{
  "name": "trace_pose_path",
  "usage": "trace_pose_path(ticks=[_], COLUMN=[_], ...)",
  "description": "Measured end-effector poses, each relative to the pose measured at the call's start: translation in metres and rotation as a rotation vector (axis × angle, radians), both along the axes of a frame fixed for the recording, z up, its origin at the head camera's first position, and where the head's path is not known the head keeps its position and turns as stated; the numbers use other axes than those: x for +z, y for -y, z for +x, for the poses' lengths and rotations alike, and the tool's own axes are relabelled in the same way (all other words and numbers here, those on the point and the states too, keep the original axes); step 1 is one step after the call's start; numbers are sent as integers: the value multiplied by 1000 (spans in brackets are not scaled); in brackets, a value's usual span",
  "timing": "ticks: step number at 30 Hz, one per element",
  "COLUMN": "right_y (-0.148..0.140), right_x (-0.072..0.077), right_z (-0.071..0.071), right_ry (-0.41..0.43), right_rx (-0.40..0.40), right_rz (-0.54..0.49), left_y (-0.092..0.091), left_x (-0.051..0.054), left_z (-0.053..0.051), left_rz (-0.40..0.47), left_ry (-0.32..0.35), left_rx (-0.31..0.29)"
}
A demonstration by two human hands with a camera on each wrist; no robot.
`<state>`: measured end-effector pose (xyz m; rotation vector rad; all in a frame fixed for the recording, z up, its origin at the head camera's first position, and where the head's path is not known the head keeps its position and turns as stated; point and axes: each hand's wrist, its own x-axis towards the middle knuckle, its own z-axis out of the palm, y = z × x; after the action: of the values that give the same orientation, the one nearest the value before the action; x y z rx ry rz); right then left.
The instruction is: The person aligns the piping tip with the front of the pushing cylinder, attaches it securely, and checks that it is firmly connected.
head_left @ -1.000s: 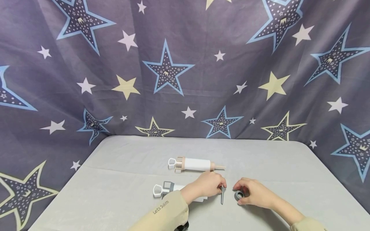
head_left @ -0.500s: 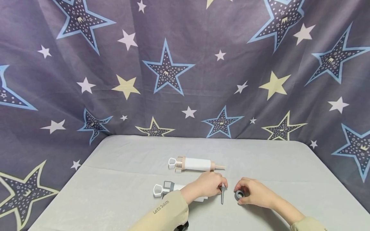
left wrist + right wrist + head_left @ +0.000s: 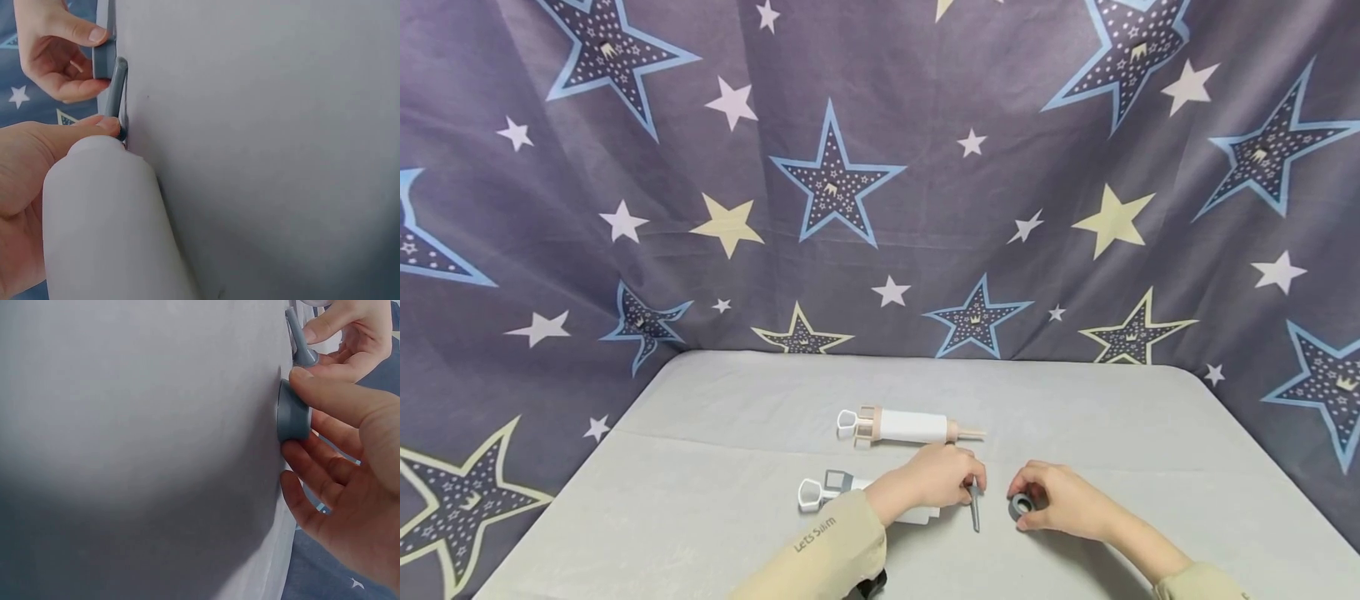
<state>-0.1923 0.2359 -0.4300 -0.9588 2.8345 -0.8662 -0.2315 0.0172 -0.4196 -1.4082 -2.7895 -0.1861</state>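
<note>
My left hand [image 3: 936, 477] pinches the wide end of a tapered grey nozzle [image 3: 975, 510], whose narrow tip points toward me near the tabletop. Just right of it, my right hand [image 3: 1063, 504] holds a grey ring-shaped cap [image 3: 294, 415] between thumb and fingers, its opening showing in the head view. The cap rests on or very near the table. Under my left forearm lies a syringe-like tool with a white barrel [image 3: 112, 219], a grey collar [image 3: 837, 481] and a white loop handle [image 3: 810, 495]; the wrist partly hides it. Nozzle and cap are apart.
A second syringe-like tool [image 3: 913, 427], white with beige ends and a thin beige tip, lies behind my left hand. The pale cloth-covered table [image 3: 737, 400] meets a starry dark curtain [image 3: 925, 233] at its back edge.
My left hand has shifted slightly left, and the nozzle's wide end has swung left with it, so it tilts more. My right hand and the cap stay nearly still.
</note>
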Motion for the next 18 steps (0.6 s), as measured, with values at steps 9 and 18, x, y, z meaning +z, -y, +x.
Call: trace_pose_path(ticks=[9, 18], right_y=[1, 6], right_x=[3, 9], right_z=[-1, -3], right_ry=[-1, 0], right_rx=[-4, -20], right_rz=[-1, -12], left_y=[6, 15], left_x=[7, 18], left_z=[-1, -4], left_rz=[19, 76], left_ry=[37, 86], left_rx=[21, 83])
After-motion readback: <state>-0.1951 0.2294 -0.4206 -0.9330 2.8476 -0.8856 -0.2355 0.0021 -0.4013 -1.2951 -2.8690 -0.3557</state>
